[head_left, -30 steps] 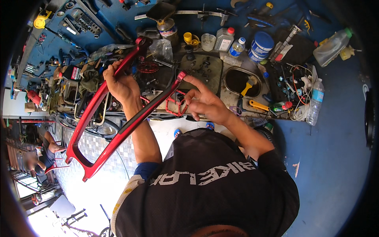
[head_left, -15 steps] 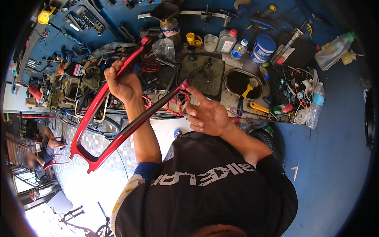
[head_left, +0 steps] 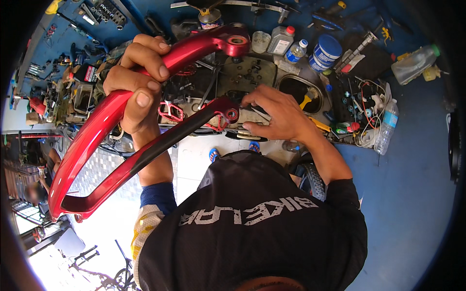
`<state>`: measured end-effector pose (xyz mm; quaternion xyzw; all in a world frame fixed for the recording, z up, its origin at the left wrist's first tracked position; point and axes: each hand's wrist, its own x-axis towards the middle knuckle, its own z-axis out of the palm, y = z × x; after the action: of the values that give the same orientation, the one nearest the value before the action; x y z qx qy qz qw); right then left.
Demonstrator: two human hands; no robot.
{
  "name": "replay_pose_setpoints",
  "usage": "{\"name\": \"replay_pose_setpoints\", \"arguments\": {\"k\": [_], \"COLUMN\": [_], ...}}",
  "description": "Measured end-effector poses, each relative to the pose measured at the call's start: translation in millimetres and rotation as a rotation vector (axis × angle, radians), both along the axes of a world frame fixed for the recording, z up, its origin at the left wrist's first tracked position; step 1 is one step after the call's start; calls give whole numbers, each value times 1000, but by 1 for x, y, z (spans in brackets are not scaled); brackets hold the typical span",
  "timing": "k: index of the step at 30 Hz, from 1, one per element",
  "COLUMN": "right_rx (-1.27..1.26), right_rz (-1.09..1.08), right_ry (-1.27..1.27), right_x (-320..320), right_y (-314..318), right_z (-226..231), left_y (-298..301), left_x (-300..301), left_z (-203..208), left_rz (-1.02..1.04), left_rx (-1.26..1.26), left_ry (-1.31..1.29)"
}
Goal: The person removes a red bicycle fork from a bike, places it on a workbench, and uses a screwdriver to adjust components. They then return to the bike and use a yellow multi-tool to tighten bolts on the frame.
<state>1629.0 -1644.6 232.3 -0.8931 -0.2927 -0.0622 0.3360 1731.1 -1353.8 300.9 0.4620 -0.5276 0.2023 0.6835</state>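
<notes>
A glossy red bicycle swingarm point(head_left: 92, 128) with a dark strip along its lower arm is raised over the workbench, tilted, its two pivot ends toward the upper right. My left hand point(head_left: 141, 82) is closed around the upper arm of it, thumb on the near side. My right hand point(head_left: 281, 114) is beside the lower arm's pivot end, thumb and fingers apart. Its fingertips are close to that end; whether they touch it I cannot tell. Behind the lower arm, a red pedal point(head_left: 171, 112) lies on the bench.
A bench basin point(head_left: 315, 104) holds a yellow-handled brush point(head_left: 306, 100). Bottles and a blue tub point(head_left: 325, 53) stand along the back. A clear water bottle point(head_left: 387, 128) is at the bench's right end. Hand tools hang on the blue wall. A bicycle tyre point(head_left: 311, 182) shows under the right arm.
The swingarm has come closer and looks larger, its upper pivot end now further right. My left hand's grip has come round into fuller view. My right hand has moved up and right and turned over.
</notes>
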Motion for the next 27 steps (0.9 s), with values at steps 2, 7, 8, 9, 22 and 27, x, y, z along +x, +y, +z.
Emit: {"name": "replay_pose_setpoints", "arguments": {"k": [2,7,8,9,22,27], "right_rx": [-57,-172,-163,-176,349,458], "right_rz": [-9,124,175,191,231,165], "right_ry": [-83,34,37,42,1192,1268], "right_x": [0,0,1,3,-4,-8], "right_y": [1,7,9,11,37,41], "right_z": [10,30,30,29,14,0], "left_y": [-1,-12,-12,-13,-29,-32], "left_x": [-6,-19,-18,-19,-29,-25], "left_z": [9,21,22,23,24,20], "left_rz": [27,53,46,40,-85,-107], "left_rx": [33,146,174,201,446,510], "left_ry": [-31,-96,-111,-126,-121,-130]}}
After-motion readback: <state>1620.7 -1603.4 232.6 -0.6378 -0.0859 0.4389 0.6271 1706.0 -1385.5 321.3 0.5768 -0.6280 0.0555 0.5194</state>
